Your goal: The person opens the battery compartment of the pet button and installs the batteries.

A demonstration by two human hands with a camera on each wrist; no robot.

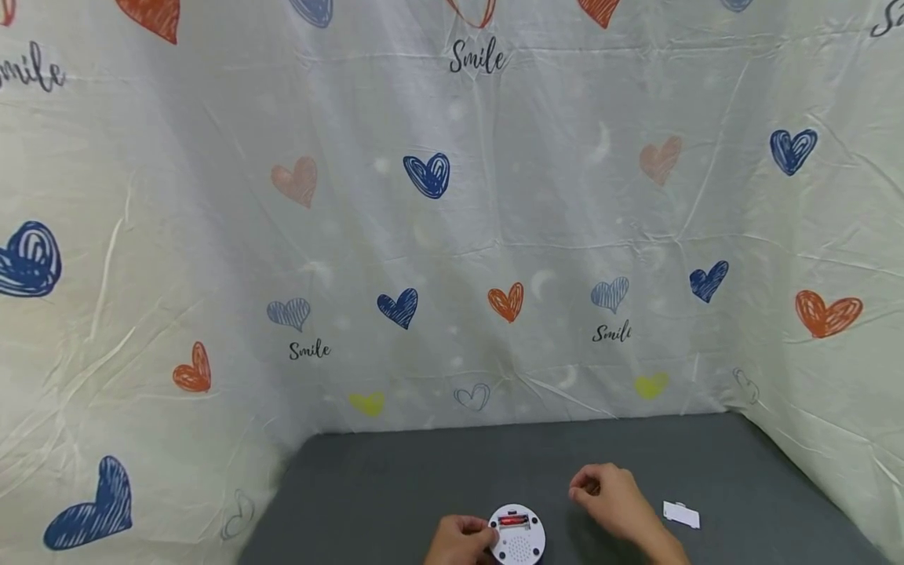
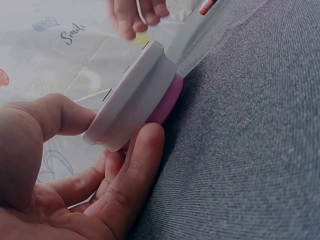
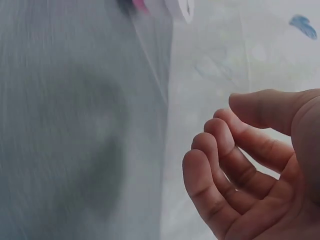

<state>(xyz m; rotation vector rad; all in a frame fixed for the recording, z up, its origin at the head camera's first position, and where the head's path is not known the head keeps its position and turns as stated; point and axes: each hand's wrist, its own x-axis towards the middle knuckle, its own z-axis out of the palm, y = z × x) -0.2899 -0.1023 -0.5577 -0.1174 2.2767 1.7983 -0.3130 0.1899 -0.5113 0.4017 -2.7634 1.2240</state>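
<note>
A round white device [image 1: 519,547] with a pink part [image 2: 167,100] on its other face is tilted just above the table. Its back, with small holes and dark round feet, faces up in the head view. One red battery [image 1: 513,520] lies in its uncovered battery compartment. My left hand [image 1: 462,540] pinches the device's edge between thumb and fingers. To the right of the device, my right hand [image 1: 613,498] hovers with loosely curled fingers and nothing in them. A small white battery cover [image 1: 681,515] lies on the table beyond the right hand.
The dark grey tabletop [image 1: 395,479] meets a pale curtain [image 1: 452,235] printed with hearts, at the back and both sides. A red cylinder with a black end [image 2: 207,7], likely another battery, is partly cut off at the top of the left wrist view.
</note>
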